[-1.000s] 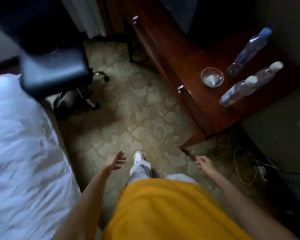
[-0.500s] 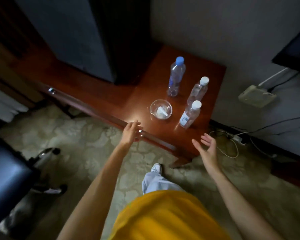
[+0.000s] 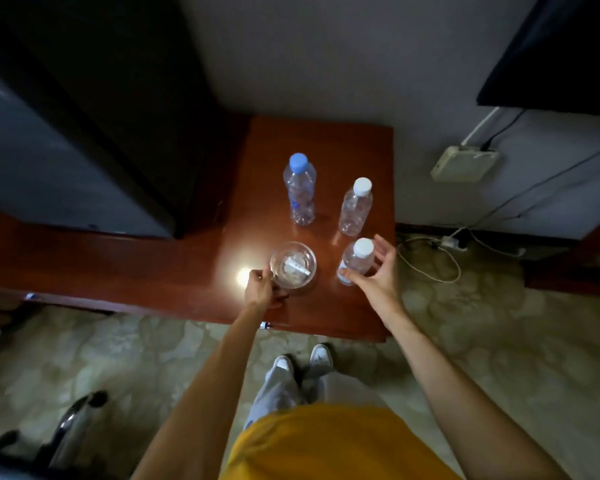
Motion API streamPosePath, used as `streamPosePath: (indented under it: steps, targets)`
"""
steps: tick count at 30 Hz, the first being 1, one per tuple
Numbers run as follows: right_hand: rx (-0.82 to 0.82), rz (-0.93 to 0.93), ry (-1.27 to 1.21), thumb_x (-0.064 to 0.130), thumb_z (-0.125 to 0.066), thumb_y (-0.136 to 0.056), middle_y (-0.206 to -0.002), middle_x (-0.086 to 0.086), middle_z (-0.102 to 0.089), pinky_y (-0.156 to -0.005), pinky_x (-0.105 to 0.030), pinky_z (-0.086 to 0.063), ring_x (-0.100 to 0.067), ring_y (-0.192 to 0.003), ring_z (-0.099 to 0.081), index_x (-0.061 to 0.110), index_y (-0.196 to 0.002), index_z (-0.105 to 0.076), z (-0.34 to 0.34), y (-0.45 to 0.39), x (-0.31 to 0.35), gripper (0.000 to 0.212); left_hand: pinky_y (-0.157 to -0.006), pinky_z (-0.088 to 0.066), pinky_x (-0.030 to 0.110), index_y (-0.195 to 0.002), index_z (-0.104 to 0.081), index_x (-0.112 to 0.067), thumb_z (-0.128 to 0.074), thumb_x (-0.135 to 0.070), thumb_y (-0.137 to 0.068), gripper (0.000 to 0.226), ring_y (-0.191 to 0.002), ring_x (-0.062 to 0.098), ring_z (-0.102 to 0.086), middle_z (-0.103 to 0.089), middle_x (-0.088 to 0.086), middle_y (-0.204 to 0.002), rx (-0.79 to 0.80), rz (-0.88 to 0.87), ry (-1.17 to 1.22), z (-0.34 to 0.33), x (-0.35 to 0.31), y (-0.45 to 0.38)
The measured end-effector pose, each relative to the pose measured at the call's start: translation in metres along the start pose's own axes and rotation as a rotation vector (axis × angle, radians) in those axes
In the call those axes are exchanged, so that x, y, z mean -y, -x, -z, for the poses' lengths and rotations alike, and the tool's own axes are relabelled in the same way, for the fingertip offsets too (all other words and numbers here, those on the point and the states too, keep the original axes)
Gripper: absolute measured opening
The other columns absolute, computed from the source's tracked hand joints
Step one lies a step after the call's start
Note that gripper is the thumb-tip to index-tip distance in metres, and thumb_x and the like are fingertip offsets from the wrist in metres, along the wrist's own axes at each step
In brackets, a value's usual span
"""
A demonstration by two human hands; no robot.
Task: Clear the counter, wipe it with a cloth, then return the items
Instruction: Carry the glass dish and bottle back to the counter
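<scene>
The dark appliance [image 3: 66, 161] occupies the left rear of the wooden counter [image 3: 146, 265], with its front face toward the person. The counter extends to the right, where its end section carries four items. The blue-capped bottle [image 3: 299, 190] stands upright at the rear. The white-capped bottle [image 3: 355, 206] stands upright just to its right and slightly nearer. A second, shorter white-capped bottle [image 3: 356, 259] stands upright near the front right edge. The glass bowl [image 3: 293, 265] sits to the left of that bottle and contains a small white object. The left hand [image 3: 260, 289] is at the bowl's left rim, fingers curled around the edge; whether the grip is fully closed cannot be determined. The right hand [image 3: 374, 273] is spread, thumb and fingers curved around the short bottle's right side without clamping it. A white wall box [image 3: 464, 164] with cables hangs at the right.
</scene>
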State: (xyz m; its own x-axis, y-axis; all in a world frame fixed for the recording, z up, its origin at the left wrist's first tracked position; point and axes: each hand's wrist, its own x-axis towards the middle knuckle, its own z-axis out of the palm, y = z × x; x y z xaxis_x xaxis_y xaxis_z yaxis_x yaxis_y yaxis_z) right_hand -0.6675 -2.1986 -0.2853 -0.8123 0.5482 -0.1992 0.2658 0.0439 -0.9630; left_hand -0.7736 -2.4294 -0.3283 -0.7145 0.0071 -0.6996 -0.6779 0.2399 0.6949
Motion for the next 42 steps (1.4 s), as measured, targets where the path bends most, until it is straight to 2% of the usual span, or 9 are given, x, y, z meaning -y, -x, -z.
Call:
streamPosePath:
  steps: [6,9,12,18,21,29,34,38,42]
  targets:
    - [-0.025,0.011,0.060,0.021,-0.096,-0.064,-0.121,-0.001,-0.065,-0.091,-0.012,-0.046,-0.004,-0.110,-0.063,0.021,-0.132,-0.057,-0.015,0.003,0.005,0.078,-0.036,-0.056,0.041,-0.120,-0.050,-0.005,-0.049,-0.039,-0.107,0.036,-0.066,0.034,-0.069,-0.061,0.022,-0.114,0.016,-0.019,-0.045,-0.015,-0.008,-0.006]
    - [-0.049,-0.007,0.072,0.023,-0.094,-0.068,-0.120,-0.004,-0.066,-0.089,-0.010,-0.046,-0.006,-0.108,-0.064,0.019,-0.130,-0.056,-0.017,0.004,0.007,0.072,-0.035,-0.055,0.037,-0.116,-0.052,-0.007,-0.048,-0.036,-0.107,0.031,-0.070,0.036,-0.069,-0.061,0.024,-0.115,0.027,-0.046,-0.037,-0.016,-0.008,-0.009]
    - [-0.089,-0.030,0.077,0.034,-0.093,-0.067,-0.124,-0.002,-0.063,-0.099,-0.024,-0.050,-0.012,-0.114,-0.062,0.024,-0.131,-0.055,-0.014,0.008,0.006,0.075,-0.035,-0.054,0.033,-0.119,-0.052,-0.005,-0.044,-0.032,-0.109,0.030,-0.067,0.033,-0.068,-0.061,0.021,-0.109,0.038,-0.056,-0.039,-0.018,-0.012,-0.005]
    - [-0.210,-0.063,0.019,0.029,-0.092,-0.068,-0.123,0.002,-0.065,-0.103,-0.034,-0.052,-0.011,-0.115,-0.063,0.025,-0.133,-0.054,0.009,0.023,0.007,0.076,-0.046,-0.061,0.043,-0.116,-0.054,-0.006,-0.042,-0.038,-0.109,0.035,-0.064,0.036,-0.072,-0.064,0.023,-0.111,0.075,-0.133,-0.170,-0.025,-0.016,-0.006]
    - [-0.318,-0.101,-0.029,0.037,-0.093,-0.064,-0.122,0.005,-0.067,-0.103,-0.038,-0.053,-0.012,-0.115,-0.064,0.026,-0.133,-0.054,0.030,0.036,0.005,0.080,-0.047,-0.062,0.043,-0.126,-0.053,-0.006,-0.043,-0.040,-0.108,0.040,-0.053,0.028,-0.073,-0.065,0.020,-0.113,0.153,-0.165,-0.217,-0.037,-0.020,-0.002]
    - [-0.647,-0.224,-0.120,0.018,-0.094,-0.067,-0.115,0.005,-0.070,-0.094,-0.029,-0.055,-0.008,-0.109,-0.068,0.021,-0.126,-0.057,0.100,0.107,-0.014,0.069,-0.059,-0.062,0.061,-0.113,-0.057,-0.024,-0.048,-0.042,-0.106,0.021,-0.072,0.037,-0.075,-0.063,0.016,-0.120,0.420,-0.262,-0.350,-0.104,-0.020,0.041]
    - [-0.814,-0.263,-0.164,0.032,-0.094,-0.065,-0.121,0.003,-0.070,-0.099,-0.037,-0.054,-0.014,-0.115,-0.067,0.019,-0.129,-0.057,0.151,0.164,-0.031,0.075,-0.056,-0.063,0.052,-0.110,-0.064,-0.023,-0.054,-0.036,-0.105,0.018,-0.100,0.045,-0.070,-0.063,0.016,-0.125,0.588,-0.153,-0.384,-0.166,-0.005,0.082]
    - [-0.921,-0.281,-0.189,0.059,-0.091,-0.057,-0.121,0.007,-0.070,-0.104,-0.047,-0.052,-0.014,-0.116,-0.066,0.030,-0.124,-0.058,0.192,0.205,-0.053,0.080,-0.059,-0.063,0.054,-0.122,-0.065,-0.012,-0.049,-0.035,-0.107,0.032,-0.092,0.036,-0.073,-0.064,0.017,-0.124,0.676,-0.176,-0.521,-0.216,0.016,0.121]
    - [-0.995,-0.294,-0.214,0.054,-0.089,-0.060,-0.120,0.011,-0.069,-0.103,-0.042,-0.053,-0.009,-0.114,-0.066,0.038,-0.118,-0.058,0.244,0.231,-0.073,0.068,-0.043,-0.057,0.029,-0.123,-0.064,-0.007,-0.043,-0.028,-0.110,0.032,-0.069,0.021,-0.072,-0.067,0.013,-0.111,0.771,-0.229,-0.612,-0.277,0.030,0.173]
